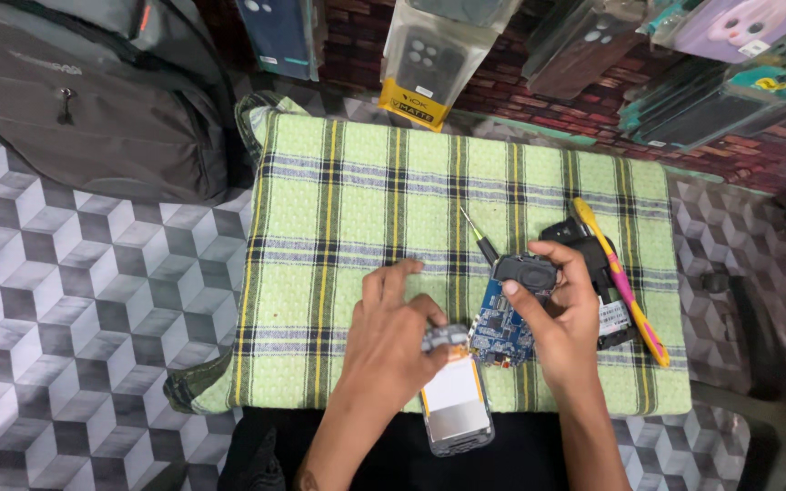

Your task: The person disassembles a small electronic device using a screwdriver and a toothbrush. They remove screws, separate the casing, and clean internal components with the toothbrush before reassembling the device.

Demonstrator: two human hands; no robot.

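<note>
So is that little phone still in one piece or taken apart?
Taken apart. The left hand holds the phone frame, and the right hand holds a black part over the bare blue circuit board.

Rough woven cloth (pixel 357 227), glossy circuit board (pixel 500 335)

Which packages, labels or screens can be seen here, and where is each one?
Clear phone-case package: top centre, hanging, dark case inside, yellow label strip.
Blue package: top, left of it.
Pink-purple package: top right corner.
Phone display panel: bottom centre, under left hand, pale rectangle, grey frame.
</note>
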